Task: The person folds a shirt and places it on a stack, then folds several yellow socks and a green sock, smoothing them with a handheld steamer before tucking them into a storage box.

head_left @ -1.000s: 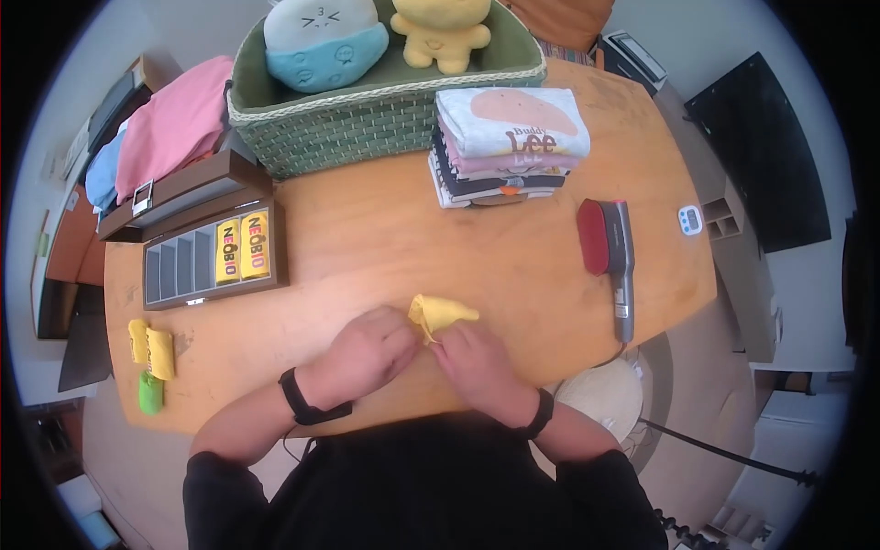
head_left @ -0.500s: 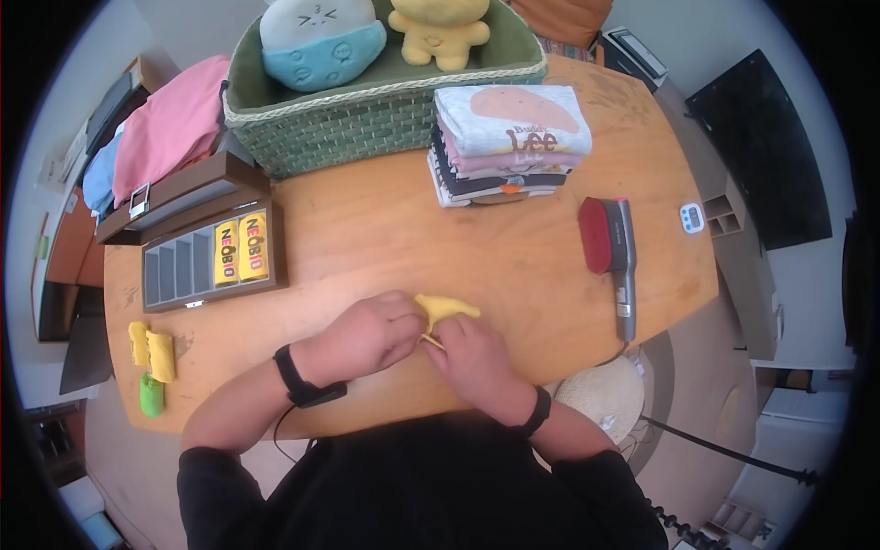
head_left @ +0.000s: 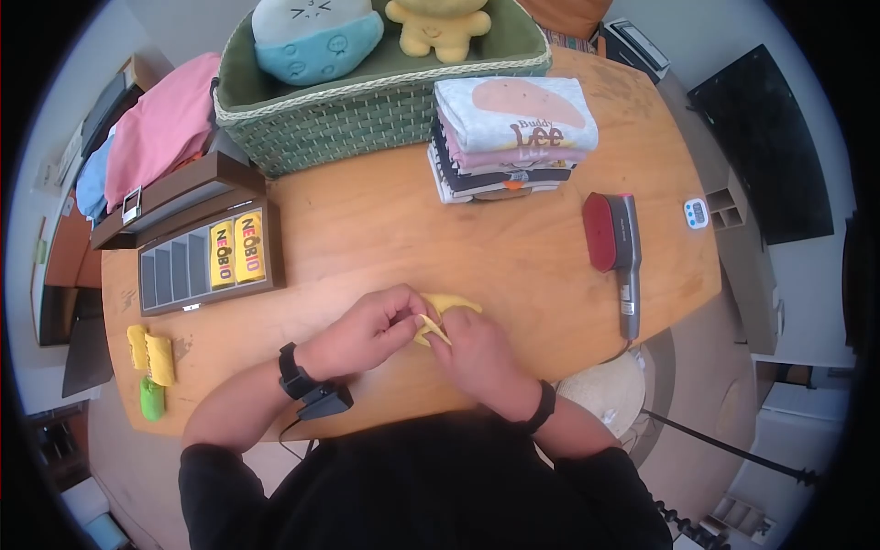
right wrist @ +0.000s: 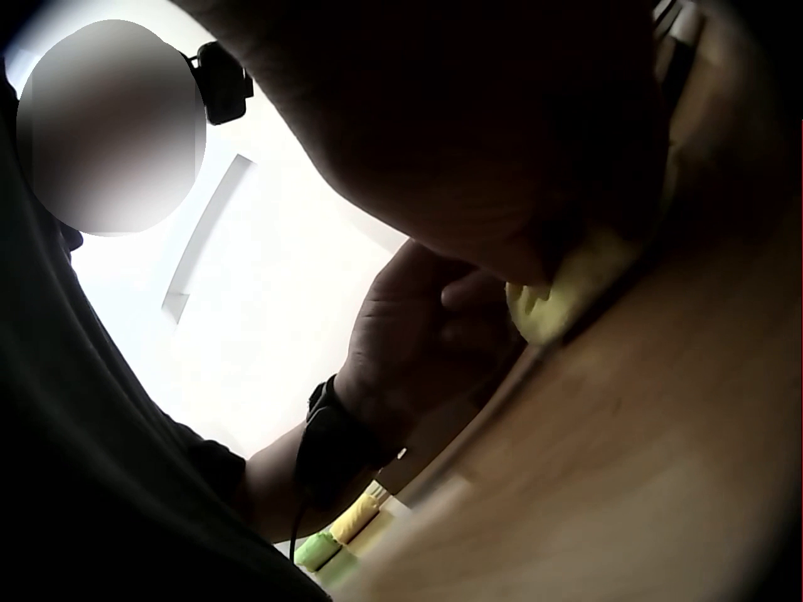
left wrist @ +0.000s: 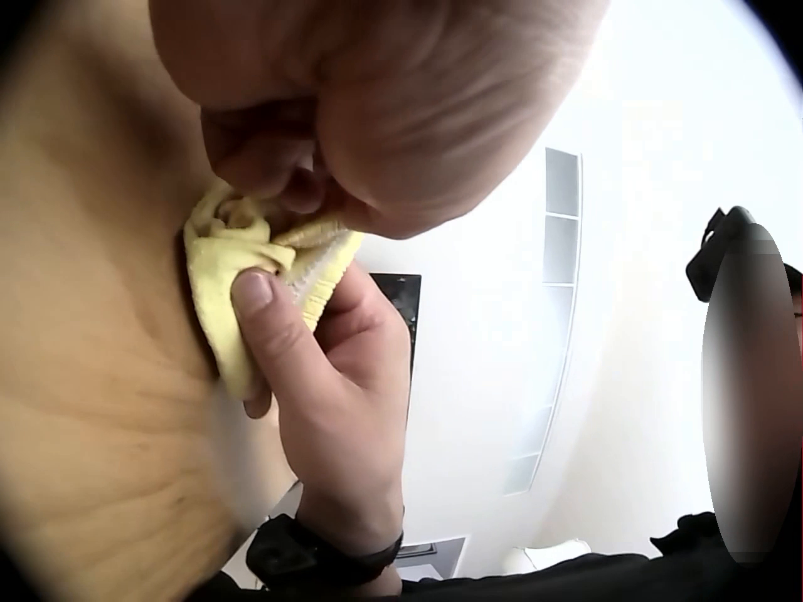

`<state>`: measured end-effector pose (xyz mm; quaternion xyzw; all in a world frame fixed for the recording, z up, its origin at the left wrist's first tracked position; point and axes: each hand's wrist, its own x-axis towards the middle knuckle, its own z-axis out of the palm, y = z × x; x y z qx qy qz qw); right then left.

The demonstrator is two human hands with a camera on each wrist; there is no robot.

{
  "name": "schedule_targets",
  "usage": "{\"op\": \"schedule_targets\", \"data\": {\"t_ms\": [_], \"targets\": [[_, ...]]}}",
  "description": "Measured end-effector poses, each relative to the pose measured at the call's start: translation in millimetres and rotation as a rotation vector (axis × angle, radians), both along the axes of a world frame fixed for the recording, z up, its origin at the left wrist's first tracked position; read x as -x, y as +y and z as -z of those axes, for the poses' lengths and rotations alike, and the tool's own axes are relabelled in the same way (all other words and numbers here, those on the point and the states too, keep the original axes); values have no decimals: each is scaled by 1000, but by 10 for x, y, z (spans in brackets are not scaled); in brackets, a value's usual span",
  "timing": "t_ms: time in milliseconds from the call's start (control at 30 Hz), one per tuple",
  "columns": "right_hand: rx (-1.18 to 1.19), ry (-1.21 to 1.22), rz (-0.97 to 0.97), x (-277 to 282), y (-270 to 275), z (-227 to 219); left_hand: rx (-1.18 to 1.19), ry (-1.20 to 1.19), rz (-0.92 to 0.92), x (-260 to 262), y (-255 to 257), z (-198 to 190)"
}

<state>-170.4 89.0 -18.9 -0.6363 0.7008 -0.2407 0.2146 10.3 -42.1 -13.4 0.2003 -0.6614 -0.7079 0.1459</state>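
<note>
A small yellow cloth [head_left: 447,304], partly rolled, lies at the near middle of the table between both hands. The left hand [head_left: 365,332] pinches its near edge between thumb and fingers. From the other side the right hand [head_left: 478,356] grips the cloth. In the left wrist view the right thumb presses on the yellow cloth [left wrist: 226,282], whose rolled folds and ribbed edge show, while the left hand [left wrist: 377,107] covers its upper end. The right wrist view is dark, with a bit of yellow cloth [right wrist: 540,314] visible beneath the right hand.
A divided brown box [head_left: 188,307] holds two yellow rolls [head_left: 248,247]. Yellow and green rolls [head_left: 152,398] lie at the left edge. Behind stand a green basket [head_left: 339,128] with plush toys and folded shirts [head_left: 513,115]. A steamer brush [head_left: 626,261] and timer [head_left: 697,214] are right.
The left hand has opened its grip somewhat and turned, its thumb and fingers now pinching a flap at the near edge. The cloth shows less between the hands. The head view has shifted slightly.
</note>
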Motion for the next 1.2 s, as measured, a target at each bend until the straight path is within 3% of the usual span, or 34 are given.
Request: {"op": "schedule_targets", "data": {"t_ms": [67,100,167,200,267,400,467,800,867,1200], "targets": [[24,2,-24,11,0,22,-218,-152,21,-35,-34,3],[22,1,-26,3,-5,19,-220,-153,19,-29,-41,10],[34,8,-20,-10,-14,-2,49,-116,45,3,-64,34],[33,9,-20,-10,-14,-12,48,-116,45,15,-90,44],[0,61,-52,-5,-12,-30,378,-183,122,30,-133,57],[15,2,-18,-9,-19,1,355,-264,228,10,-115,-44],[24,1,-18,-16,-13,-9,627,-221,143,29,-21,8],[202,23,-53,41,238,121,817,-349,-46,132,199,114],[140,167,-159,38,320,158,974,-426,-33,151,219,106],[175,96,-144,30,272,42,1025,-472,-103,186,228,124]]}}
